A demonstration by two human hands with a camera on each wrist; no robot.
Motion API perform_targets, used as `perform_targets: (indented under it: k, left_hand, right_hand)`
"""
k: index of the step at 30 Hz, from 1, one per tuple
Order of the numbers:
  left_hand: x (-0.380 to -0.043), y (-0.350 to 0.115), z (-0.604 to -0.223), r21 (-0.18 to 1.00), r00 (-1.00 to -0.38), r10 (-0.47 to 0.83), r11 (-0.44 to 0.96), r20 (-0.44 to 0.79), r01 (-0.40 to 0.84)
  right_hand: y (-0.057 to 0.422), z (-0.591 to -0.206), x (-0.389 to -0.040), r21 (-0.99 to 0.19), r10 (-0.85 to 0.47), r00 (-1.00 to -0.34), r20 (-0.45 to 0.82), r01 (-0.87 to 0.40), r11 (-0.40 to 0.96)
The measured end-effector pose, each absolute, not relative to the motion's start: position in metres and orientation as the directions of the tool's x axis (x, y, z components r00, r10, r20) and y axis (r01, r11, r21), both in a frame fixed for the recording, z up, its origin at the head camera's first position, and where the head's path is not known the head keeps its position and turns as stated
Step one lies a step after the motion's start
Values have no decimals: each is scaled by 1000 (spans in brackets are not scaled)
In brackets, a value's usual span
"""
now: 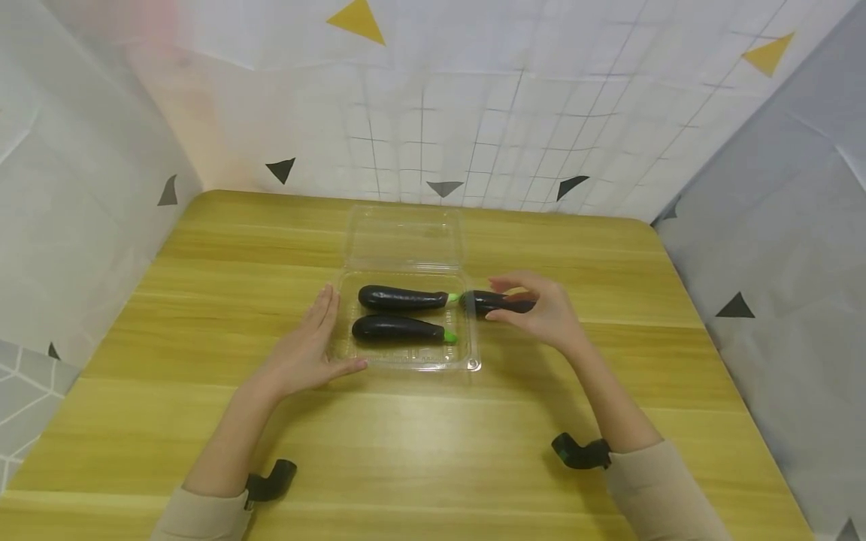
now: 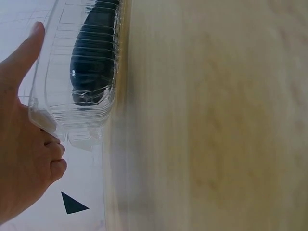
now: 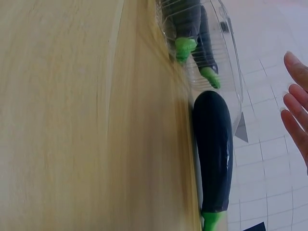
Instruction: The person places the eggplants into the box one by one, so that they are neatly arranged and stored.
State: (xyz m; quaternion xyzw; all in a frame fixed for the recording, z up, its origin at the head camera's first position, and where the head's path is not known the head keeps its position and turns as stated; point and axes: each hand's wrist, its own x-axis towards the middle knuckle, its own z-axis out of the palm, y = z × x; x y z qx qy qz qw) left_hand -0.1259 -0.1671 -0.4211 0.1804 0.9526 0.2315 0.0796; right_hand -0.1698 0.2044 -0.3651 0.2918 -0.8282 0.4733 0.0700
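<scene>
A clear plastic clamshell box (image 1: pixel 419 359) lies on the table with its lid folded back. Two dark eggplants, a rear one (image 1: pixel 402 298) and a front one (image 1: pixel 395 329), lie side by side inside, green stems to the right. My left hand (image 1: pixel 304 346) rests against the box's left side, fingers straight and thumb spread along the front edge. A third eggplant (image 3: pixel 213 151) lies on the table just right of the box, its rounded end toward it. Over that eggplant hovers my right hand (image 1: pixel 537 308), fingers and thumb spread and apart from it in the right wrist view.
The wooden table (image 1: pixel 419 451) has rounded back corners. Pale cloth walls (image 1: pixel 440 113) with triangles and grid lines stand behind it and at both sides. A black wrist device is on each forearm, the left one (image 1: pixel 271 481) and the right one (image 1: pixel 580 452).
</scene>
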Motion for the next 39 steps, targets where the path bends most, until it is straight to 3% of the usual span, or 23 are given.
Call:
perform_targets:
  k: [39]
  left_hand:
    - [-126, -167, -421, 459, -922, 381, 834, -74, 308]
  right_hand:
    - [231, -384, -180, -765, -347, -883, 316, -454, 457]
